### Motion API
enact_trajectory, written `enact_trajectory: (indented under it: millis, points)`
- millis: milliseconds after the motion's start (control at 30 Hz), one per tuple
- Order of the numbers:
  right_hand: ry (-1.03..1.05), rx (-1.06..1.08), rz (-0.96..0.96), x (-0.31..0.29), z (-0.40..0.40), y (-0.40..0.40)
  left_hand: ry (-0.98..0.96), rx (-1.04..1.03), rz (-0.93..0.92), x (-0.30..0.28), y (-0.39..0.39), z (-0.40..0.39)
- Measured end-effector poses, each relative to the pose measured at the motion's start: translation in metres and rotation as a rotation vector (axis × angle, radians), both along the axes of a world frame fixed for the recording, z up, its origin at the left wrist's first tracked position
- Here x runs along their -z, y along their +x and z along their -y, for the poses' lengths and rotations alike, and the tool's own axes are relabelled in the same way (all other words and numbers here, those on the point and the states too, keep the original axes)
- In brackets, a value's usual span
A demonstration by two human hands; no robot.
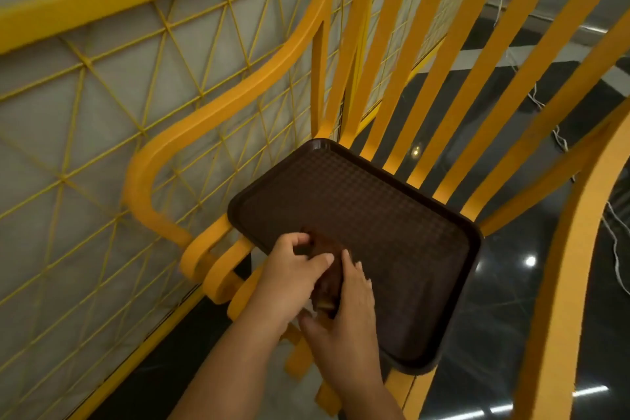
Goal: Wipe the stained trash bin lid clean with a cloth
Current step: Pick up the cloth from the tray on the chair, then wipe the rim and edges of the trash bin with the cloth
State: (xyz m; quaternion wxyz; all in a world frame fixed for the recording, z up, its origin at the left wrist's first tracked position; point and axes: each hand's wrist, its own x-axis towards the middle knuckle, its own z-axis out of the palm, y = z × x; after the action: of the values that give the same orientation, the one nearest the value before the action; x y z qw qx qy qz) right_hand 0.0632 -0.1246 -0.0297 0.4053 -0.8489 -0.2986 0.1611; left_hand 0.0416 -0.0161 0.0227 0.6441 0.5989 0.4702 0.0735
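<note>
1. On the near left part of a dark brown tray (368,215), a small brown folded cloth (328,286) lies pinched between two bare hands; the tray itself rests on the yellow slats of a bench (439,85).
2. The left hand (293,269) comes in from the lower left and sits on the cloth's left side, its fingers curled over the far end and the thumb stretched across the top toward the other hand, closed on the fabric.
3. The right hand (347,310) lies along the cloth's right edge, fingers extended and pressed against it, the thumb tucked under the near end, so this hand grips the cloth too.
4. Both forearms rise from the bottom edge of the view and cross slightly, the wrists close together above the tray's near rim.
5. Most of the cloth is covered by the hands; only a narrow brown strip shows between them, with a pale scrap at the near end that is too blurred to identify.
6. No trash bin lid can be made out in view.
7. To the left stands a yellow wire-grid panel (102,133), and a glossy dark floor (511,300) shows beneath the slats.
</note>
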Motion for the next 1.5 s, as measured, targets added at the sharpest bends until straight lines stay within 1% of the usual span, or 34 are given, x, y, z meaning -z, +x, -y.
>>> enact_trajectory:
  millis: [67, 133, 200, 233, 300, 333, 367, 400, 467, 533, 633, 733, 767, 833, 867, 967, 1033, 1100, 1167, 1200, 1300, 1333, 1400, 1433, 1500]
  points:
    - [0.122, 0.095, -0.055, -0.011, -0.002, -0.004, -0.077, -0.053, 0.058, -0.015, -0.015, -0.001]
    - [0.203, 0.145, -0.203, -0.027, -0.005, -0.007, -0.062, -0.104, 0.099, -0.026, -0.036, -0.005]
    - [0.196, 0.164, -0.370, -0.045, -0.008, -0.010, 0.019, -0.188, 0.057, -0.028, -0.064, -0.012]
    - [0.187, 0.152, -0.482, -0.054, -0.010, -0.012, 0.010, -0.219, 0.023, -0.025, -0.078, -0.016]
    - [0.177, 0.110, -0.773, -0.070, -0.013, -0.016, -0.146, -0.202, 0.000, -0.022, -0.108, -0.018]
    - [0.185, 0.087, -0.935, -0.074, -0.013, -0.018, -0.275, -0.173, 0.047, -0.020, -0.120, -0.016]
    - [0.204, 0.051, -1.075, -0.079, -0.014, -0.022, -0.411, -0.155, 0.137, -0.016, -0.135, -0.015]
    - [0.228, 0.012, -1.170, -0.083, -0.014, -0.027, -0.521, -0.154, 0.232, -0.013, -0.149, -0.013]
    - [0.245, -0.062, -1.265, -0.085, -0.015, -0.040, -0.596, -0.190, 0.357, -0.011, -0.173, -0.007]
    - [0.193, -0.131, -1.263, -0.081, -0.015, -0.053, -0.546, -0.207, 0.375, -0.010, -0.193, -0.004]
    - [0.096, -0.235, -1.158, -0.074, -0.013, -0.071, -0.414, -0.222, 0.270, -0.010, -0.220, 0.002]
    - [0.128, -0.332, -1.087, -0.061, -0.012, -0.089, -0.376, -0.314, 0.280, -0.008, -0.250, 0.009]
    - [0.181, -0.380, -1.049, -0.058, -0.011, -0.096, -0.382, -0.348, 0.300, -0.005, -0.260, 0.011]
    - [0.324, -0.508, -0.896, -0.048, -0.012, -0.109, -0.433, -0.430, 0.382, -0.001, -0.281, 0.015]
    - [0.353, -0.561, -0.802, -0.044, -0.011, -0.116, -0.482, -0.478, 0.438, 0.001, -0.290, 0.017]
    - [0.324, -0.686, -0.569, -0.033, -0.009, -0.131, -0.617, -0.586, 0.577, 0.007, -0.312, 0.025]
    - [0.331, -0.734, -0.491, -0.026, -0.010, -0.144, -0.601, -0.597, 0.570, 0.011, -0.324, 0.030]
    - [0.288, -0.772, -0.483, -0.024, -0.008, -0.159, -0.475, -0.569, 0.447, 0.018, -0.333, 0.037]
    - [0.150, -0.791, -0.445, -0.017, -0.006, -0.168, -0.362, -0.571, 0.335, 0.024, -0.341, 0.045]
    - [0.054, -0.813, -0.461, -0.012, -0.004, -0.171, -0.323, -0.579, 0.298, 0.026, -0.346, 0.049]
    - [-0.159, -0.920, -0.648, -0.010, 0.010, -0.180, -0.210, -0.573, 0.168, 0.032, -0.364, 0.067]
    - [-0.189, -0.933, -0.728, -0.013, 0.016, -0.185, -0.180, -0.556, 0.137, 0.034, -0.369, 0.075]
    - [-0.173, -0.918, -0.847, -0.015, 0.030, -0.199, -0.138, -0.496, 0.114, 0.038, -0.375, 0.093]
    - [-0.156, -0.901, -0.862, -0.015, 0.037, -0.206, -0.123, -0.467, 0.106, 0.040, -0.376, 0.102]
    - [-0.160, -0.884, -0.799, -0.011, 0.048, -0.221, -0.120, -0.451, 0.117, 0.044, -0.380, 0.120]
